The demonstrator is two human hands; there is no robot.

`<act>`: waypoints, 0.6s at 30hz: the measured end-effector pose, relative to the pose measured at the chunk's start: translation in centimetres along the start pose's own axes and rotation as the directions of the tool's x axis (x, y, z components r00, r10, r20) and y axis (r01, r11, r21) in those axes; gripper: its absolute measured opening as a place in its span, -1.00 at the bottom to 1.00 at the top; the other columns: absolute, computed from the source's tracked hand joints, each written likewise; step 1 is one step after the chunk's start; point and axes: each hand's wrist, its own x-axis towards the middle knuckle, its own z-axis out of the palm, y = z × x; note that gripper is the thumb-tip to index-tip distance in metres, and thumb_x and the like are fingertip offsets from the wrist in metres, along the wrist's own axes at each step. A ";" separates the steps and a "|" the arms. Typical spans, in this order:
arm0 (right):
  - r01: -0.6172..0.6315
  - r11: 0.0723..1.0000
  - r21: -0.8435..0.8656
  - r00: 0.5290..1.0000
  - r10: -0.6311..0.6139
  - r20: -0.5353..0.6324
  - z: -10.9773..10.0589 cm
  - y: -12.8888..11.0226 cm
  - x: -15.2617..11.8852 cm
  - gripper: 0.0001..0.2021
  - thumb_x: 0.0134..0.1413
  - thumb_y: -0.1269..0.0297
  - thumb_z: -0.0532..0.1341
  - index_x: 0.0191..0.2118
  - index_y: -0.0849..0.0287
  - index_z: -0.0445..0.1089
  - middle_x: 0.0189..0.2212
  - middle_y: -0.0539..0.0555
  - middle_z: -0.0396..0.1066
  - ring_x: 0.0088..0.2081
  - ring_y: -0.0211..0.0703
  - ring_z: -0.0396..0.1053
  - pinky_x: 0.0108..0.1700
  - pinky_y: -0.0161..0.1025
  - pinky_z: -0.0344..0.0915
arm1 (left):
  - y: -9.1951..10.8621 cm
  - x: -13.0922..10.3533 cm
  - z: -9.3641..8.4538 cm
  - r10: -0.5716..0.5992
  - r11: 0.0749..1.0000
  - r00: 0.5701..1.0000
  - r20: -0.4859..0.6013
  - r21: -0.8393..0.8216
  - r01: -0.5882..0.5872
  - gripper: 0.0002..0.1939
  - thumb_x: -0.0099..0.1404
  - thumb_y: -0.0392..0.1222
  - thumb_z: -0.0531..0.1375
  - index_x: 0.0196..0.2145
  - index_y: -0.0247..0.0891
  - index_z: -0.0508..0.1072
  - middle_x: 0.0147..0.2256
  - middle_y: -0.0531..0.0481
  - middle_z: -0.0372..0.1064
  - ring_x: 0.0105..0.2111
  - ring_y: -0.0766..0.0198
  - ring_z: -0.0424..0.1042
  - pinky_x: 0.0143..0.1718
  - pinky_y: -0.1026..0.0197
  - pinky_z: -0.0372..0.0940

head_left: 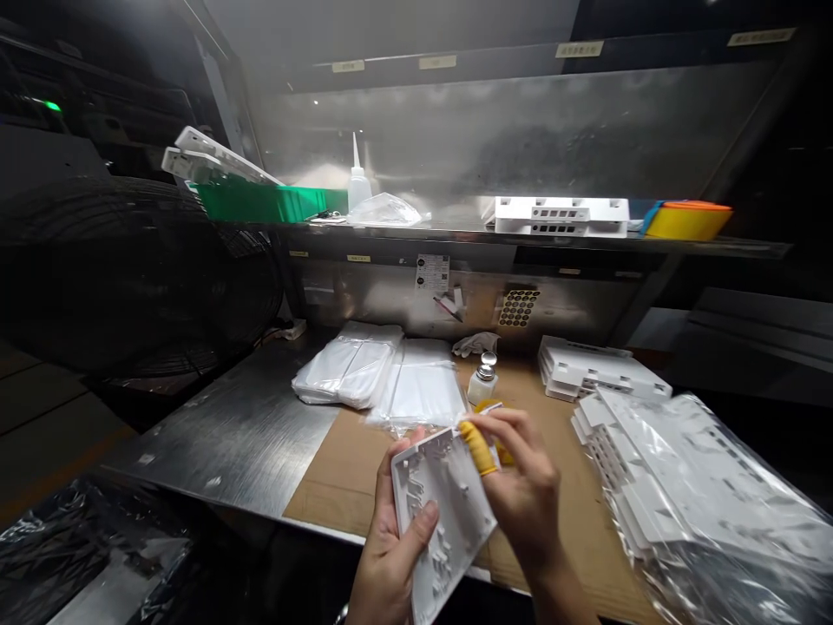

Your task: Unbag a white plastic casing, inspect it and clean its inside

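Observation:
My left hand [390, 555] holds a white moulded plastic panel [442, 512] from below and the left, thumb on its face, above the near edge of the bench. My right hand [521, 486] rests on the panel's upper right corner, with a yellow finger cot [478, 447] on one fingertip pressed to the panel. Whether it holds something small and yellow is unclear. A small pump bottle [482, 378] stands just beyond the hands on the brown cardboard sheet [344, 486].
Bagged white parts [351, 369] lie at the back left of the metal bench [240, 434]; stacked white panels [599, 369] and a bagged pile [703, 486] are on the right. The shelf above carries a green bin [260, 201], a squeeze bottle [357, 178], a white housing [563, 215] and a yellow tray [686, 221]. A black fan [130, 278] is on the left.

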 end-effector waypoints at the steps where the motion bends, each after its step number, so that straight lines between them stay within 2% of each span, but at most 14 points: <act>1: -0.057 0.998 -0.036 0.998 0.057 -0.014 0.0 1.9 0.0 -0.81 0.21 0.41 0.25 -0.10 0.10 0.55 -0.18 0.08 0.45 -0.14 -0.12 0.44 -0.13 -0.22 0.40 | 0.5 0.0 -0.2 -0.023 0.999 1.000 -0.010 -0.024 0.023 -0.15 0.25 -0.24 0.38 0.34 0.33 0.11 0.42 0.18 0.08 0.40 0.06 0.10 0.41 0.04 0.04; 3: -0.208 0.959 -0.193 0.978 0.203 -0.044 -0.1 6.2 -0.1 -0.75 0.22 0.32 0.17 -0.07 0.11 0.55 -0.13 0.13 0.48 -0.10 -0.05 0.44 -0.10 -0.16 0.39 | 1.7 0.0 -0.5 -0.079 0.995 0.997 -0.024 -0.068 0.077 -0.01 0.28 -0.28 0.33 0.41 0.36 -0.13 0.43 0.12 0.06 0.37 0.02 0.15 0.39 -0.04 0.08; 4: -0.297 0.892 -0.340 0.953 0.301 -0.042 -0.1 8.3 -0.2 -0.72 0.22 0.24 0.14 -0.07 0.10 0.56 -0.11 0.14 0.49 -0.08 -0.02 0.42 -0.07 -0.13 0.37 | 2.4 -0.1 -0.8 -0.106 0.991 0.994 -0.025 -0.088 0.103 0.05 0.29 -0.29 0.32 0.42 0.37 -0.25 0.43 0.09 0.08 0.35 0.00 0.19 0.38 -0.08 0.10; 5: -0.341 0.849 -0.403 0.931 0.363 -0.023 0.0 10.4 -0.3 -0.69 0.20 0.21 0.12 -0.08 0.11 0.57 -0.12 0.16 0.51 -0.07 0.05 0.40 -0.05 -0.08 0.35 | 3.0 -0.2 -1.0 -0.130 0.986 0.991 -0.023 -0.106 0.127 0.09 0.30 -0.29 0.31 0.42 0.37 -0.34 0.42 0.05 0.10 0.33 -0.03 0.23 0.36 -0.11 0.12; 7: -0.377 0.786 -0.490 0.886 0.461 0.056 0.4 13.9 -0.6 -0.67 0.12 0.15 0.13 -0.18 0.11 0.61 -0.20 0.19 0.55 -0.11 0.16 0.37 -0.11 0.01 0.32 | 4.0 -0.4 -1.8 -0.165 0.977 0.986 -0.016 -0.142 0.161 0.12 0.31 -0.29 0.29 0.41 0.37 -0.43 0.39 0.01 0.18 0.28 -0.05 0.31 0.34 -0.15 0.15; 9: -0.379 0.743 -0.551 0.833 0.533 0.146 1.0 16.4 -0.9 -0.66 0.05 0.12 0.15 -0.24 0.11 0.64 -0.26 0.21 0.57 -0.15 0.22 0.36 -0.16 0.05 0.29 | 4.7 -0.5 -3.0 -0.163 0.972 0.987 -0.005 -0.174 0.160 0.09 0.32 -0.30 0.28 0.41 0.37 -0.42 0.34 -0.01 0.27 0.23 -0.04 0.38 0.32 -0.15 0.17; 11: -0.362 0.711 -0.603 0.782 0.584 0.220 1.5 18.0 -1.0 -0.65 0.00 0.08 0.16 -0.25 0.09 0.65 -0.26 0.22 0.59 -0.16 0.26 0.37 -0.16 0.08 0.28 | 5.1 -0.5 -5.2 -0.132 0.974 0.991 0.006 -0.185 0.131 0.02 0.31 -0.29 0.27 0.43 0.33 -0.29 0.27 -0.03 0.37 0.17 -0.04 0.45 0.30 -0.16 0.19; 13: -0.335 0.694 -0.638 0.749 0.607 0.267 1.5 18.7 -1.1 -0.60 -0.02 0.04 0.15 -0.21 0.07 0.66 -0.19 0.24 0.60 -0.11 0.32 0.37 -0.14 0.13 0.28 | 5.5 -0.5 -8.3 -0.115 0.979 0.993 0.003 -0.170 0.114 -0.09 0.28 -0.28 0.28 0.43 0.21 -0.04 0.17 -0.07 0.48 0.10 -0.08 0.51 0.26 -0.18 0.23; 14: -0.318 0.697 -0.643 0.749 0.600 0.280 1.2 18.7 -1.3 -0.56 -0.02 0.05 0.12 -0.15 0.08 0.65 -0.11 0.24 0.59 -0.06 0.36 0.37 -0.11 0.16 0.29 | 5.7 -0.6 -10.1 -0.126 0.979 0.992 -0.014 -0.161 0.122 -0.17 0.24 -0.28 0.30 0.39 0.12 0.13 0.10 -0.09 0.53 0.06 -0.11 0.53 0.23 -0.20 0.26; 16: -0.300 0.736 -0.607 0.790 0.549 0.274 0.0 17.8 -2.1 -0.49 0.01 0.05 0.07 -0.03 0.10 0.60 0.04 0.24 0.54 0.03 0.37 0.36 -0.04 0.19 0.30 | 6.3 -1.2 -13.8 -0.168 0.974 0.983 -0.067 -0.165 0.155 -0.38 0.16 -0.21 0.34 0.20 -0.09 0.45 -0.09 -0.12 0.63 -0.02 -0.19 0.57 0.16 -0.21 0.32; 18: -0.314 0.810 -0.496 0.827 0.490 0.277 -1.9 15.7 -3.9 -0.51 0.09 0.02 0.06 -0.01 0.07 0.58 0.07 0.21 0.51 0.07 0.33 0.39 0.01 0.14 0.33 | 6.9 -2.5 -17.1 -0.143 0.976 0.984 -0.108 -0.180 0.122 -0.59 0.10 -0.16 0.37 -0.05 -0.20 0.62 -0.28 -0.10 0.65 -0.10 -0.24 0.60 0.10 -0.20 0.37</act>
